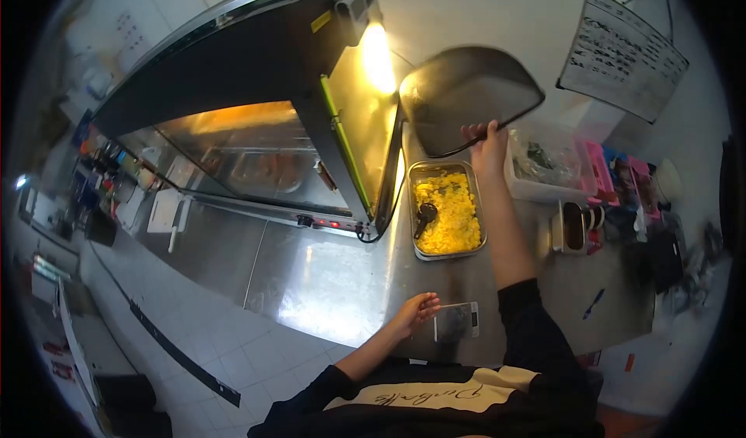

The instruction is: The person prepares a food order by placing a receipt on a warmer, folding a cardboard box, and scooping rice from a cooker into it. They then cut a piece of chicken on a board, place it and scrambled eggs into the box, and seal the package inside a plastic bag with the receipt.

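My right hand [488,151] reaches forward and grips the near rim of a dark, rounded tray [474,85], tilted up against the wall side beside the warming cabinet. Just below it sits a metal pan [416,248] filled with yellow scrambled-egg-like food [452,214]. A black scoop or spoon [424,219] rests in the food. Low over the counter, my left hand [418,312] holds nothing visible, its fingers loosely extended. Close to its fingertips lies a small kitchen scale [457,322] with a dark, see-through-looking top.
A lit glass warming cabinet [256,151] stands left on the steel counter [326,283]. At right are a clear plastic bin [548,162], a metal container [571,228], pink baskets [600,170] and a blue pen [594,304]. A whiteboard [622,53] hangs above.
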Available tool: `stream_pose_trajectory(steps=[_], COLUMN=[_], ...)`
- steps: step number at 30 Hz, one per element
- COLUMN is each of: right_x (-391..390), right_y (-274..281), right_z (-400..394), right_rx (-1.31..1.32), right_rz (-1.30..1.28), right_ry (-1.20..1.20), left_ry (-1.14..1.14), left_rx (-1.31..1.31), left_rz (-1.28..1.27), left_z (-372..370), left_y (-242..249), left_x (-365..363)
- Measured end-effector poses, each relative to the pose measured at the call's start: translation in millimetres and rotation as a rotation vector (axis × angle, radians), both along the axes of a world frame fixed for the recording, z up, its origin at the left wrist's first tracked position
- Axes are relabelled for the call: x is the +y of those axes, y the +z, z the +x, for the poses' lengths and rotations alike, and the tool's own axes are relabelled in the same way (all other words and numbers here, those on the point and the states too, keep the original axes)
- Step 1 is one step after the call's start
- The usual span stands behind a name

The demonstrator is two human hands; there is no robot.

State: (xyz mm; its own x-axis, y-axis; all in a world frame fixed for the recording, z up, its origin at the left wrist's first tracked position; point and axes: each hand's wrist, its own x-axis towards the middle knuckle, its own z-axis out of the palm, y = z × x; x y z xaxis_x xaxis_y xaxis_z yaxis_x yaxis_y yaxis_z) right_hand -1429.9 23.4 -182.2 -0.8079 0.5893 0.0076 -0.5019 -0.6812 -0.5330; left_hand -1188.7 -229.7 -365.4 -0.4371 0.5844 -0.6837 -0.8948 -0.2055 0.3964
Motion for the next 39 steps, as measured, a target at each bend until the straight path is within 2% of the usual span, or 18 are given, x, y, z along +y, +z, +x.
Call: stream_pose_trajectory(steps=[2,4,8,10,12,13,14,16,19,22,23,25,27,28,29,31,36,39], right_x=[-20,-31,-93,-115,-131,-136,-139,-139,-126,-109,-108,-108,-100,-93,-86,-71,-49,-46], right_y=[-19,-70,-95,-131,-139,-147,-147,-152,-167,-160,-158,-148,-131,-124,-122,-109,-104,-100], right_z=[29,60,141,163,190,199,204,216,222,215,218,238,278,298,318,374,564,689], right_rx=[-0.025,-0.079,-0.338,-0.433,-0.408,-0.422,-0.434,-0.463,-0.481,-0.505,-0.49,-0.462,-0.283,-0.196,-0.223,-0.26,-0.258,-0.299], right_rz=[-0.051,-0.031,0.002,-0.136,-0.25,-0.3,-0.351,-0.372,-0.384,-0.482,-0.438,-0.353,-0.242,-0.177,-0.211,-0.159,-0.225,-0.173], right_ry=[-0.043,0.138,0.065,0.078,0.172,0.171,0.17,0.201,0.291,0.451,0.487,0.547,0.608,0.615,0.695,0.639,0.213,-0.157], left_ry=[-0.004,0.027,0.253,0.358,0.44,0.442,0.403,0.261,0.365,0.35,0.319,0.242,0.149,0.073,0.001,-0.172,-0.68,-0.966], left_rx=[-0.064,-0.155,-0.167,-0.159,-0.067,-0.057,-0.075,-0.041,-0.027,0.098,0.121,0.181,0.126,0.088,0.059,0.018,-0.149,-0.39], left_rz=[0.006,0.007,0.108,0.132,0.322,0.479,0.477,0.717,0.663,0.67,0.53,0.25,0.064,0.028,0.011,0.037,0.254,0.444], left_z=[5,4,-23,-47,-65,-81,-94,-103,-112,-123,-116,-94,-51,-28,-4,42,185,305], left_y=[-11,-16,-38,-41,-43,-68,-62,-84,-56,-60,-69,-87,-89,-88,-87,-71,-18,5], left_x=[5,11,29,38,44,44,47,33,39,45,45,42,48,55,61,80,148,197])
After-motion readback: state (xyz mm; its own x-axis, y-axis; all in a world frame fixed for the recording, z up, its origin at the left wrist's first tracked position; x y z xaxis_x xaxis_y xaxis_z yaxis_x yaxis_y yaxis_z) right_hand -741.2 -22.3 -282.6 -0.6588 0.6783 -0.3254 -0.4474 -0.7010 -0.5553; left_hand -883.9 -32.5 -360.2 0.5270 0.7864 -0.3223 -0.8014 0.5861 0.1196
